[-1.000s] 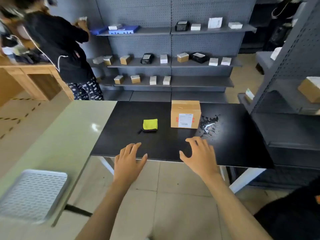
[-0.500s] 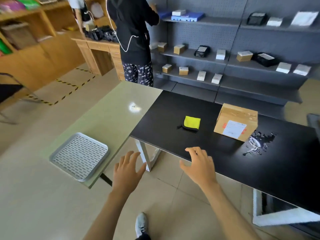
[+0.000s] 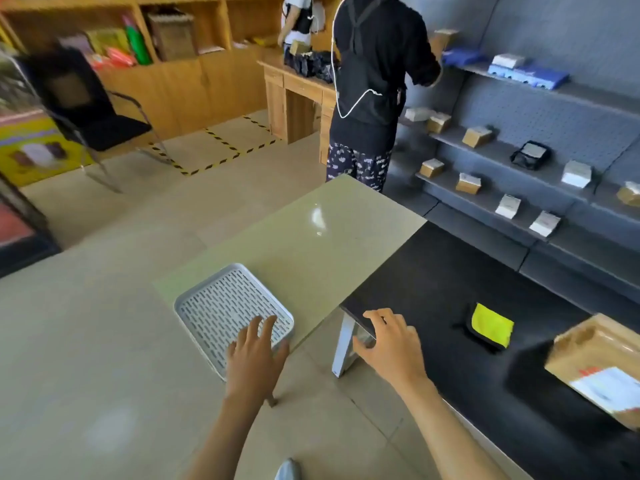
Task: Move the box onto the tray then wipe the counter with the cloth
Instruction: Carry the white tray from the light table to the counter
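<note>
Honestly nothing here is readable. The box (image 3: pixel 602 368) near the right end of the black counter (image 3: pixel 433 271) has a white shipping label (image 3: pixel 609 389) with some red marks along its top edge, but the print is way too blurry to make out. Same story for the little labelled boxes (image 3: pixel 507 206) on the grey shelves (image 3: pixel 485 199) past the counter's far edge, just white smudges.
</note>
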Available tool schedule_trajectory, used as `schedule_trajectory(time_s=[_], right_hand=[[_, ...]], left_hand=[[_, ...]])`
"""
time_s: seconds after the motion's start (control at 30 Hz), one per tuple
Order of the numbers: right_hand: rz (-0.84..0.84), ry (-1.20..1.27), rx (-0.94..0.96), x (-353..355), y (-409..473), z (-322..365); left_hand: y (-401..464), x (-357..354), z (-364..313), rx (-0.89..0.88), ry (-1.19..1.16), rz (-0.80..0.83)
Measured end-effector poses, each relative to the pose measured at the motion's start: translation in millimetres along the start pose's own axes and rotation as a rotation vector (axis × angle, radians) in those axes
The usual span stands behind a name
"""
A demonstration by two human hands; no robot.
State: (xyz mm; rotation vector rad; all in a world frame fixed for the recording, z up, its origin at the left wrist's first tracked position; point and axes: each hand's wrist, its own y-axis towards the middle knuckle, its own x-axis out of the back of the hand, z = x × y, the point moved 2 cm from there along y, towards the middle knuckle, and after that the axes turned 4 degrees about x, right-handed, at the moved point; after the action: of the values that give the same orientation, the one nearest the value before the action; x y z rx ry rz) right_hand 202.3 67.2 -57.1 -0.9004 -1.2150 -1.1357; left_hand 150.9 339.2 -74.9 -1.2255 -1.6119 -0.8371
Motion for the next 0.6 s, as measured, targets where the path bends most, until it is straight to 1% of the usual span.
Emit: schedule_trajectory(time_s=[0.1,0.2,0.4,0.53,0.6], right_hand=[[0.039,0.032,0.070,-20,46,35],[0.118,0.053,0.124,-38,82,68],[0.255,0.095,0.253,-77,142,115],[0.397,0.127,0.315,-106,176,133],[0.500,0.152,0.332,-123,196,140]], left_hand=[[23,-2,42,0.059,0.013,0.037],[37,-3,79,0.143,-0.001,0.079],[55,-21,127,0.331,-0.019,0.153],[62,-35,148,0.476,-0.070,0.216],[69,-42,158,0.553,-0.114,0.260]])
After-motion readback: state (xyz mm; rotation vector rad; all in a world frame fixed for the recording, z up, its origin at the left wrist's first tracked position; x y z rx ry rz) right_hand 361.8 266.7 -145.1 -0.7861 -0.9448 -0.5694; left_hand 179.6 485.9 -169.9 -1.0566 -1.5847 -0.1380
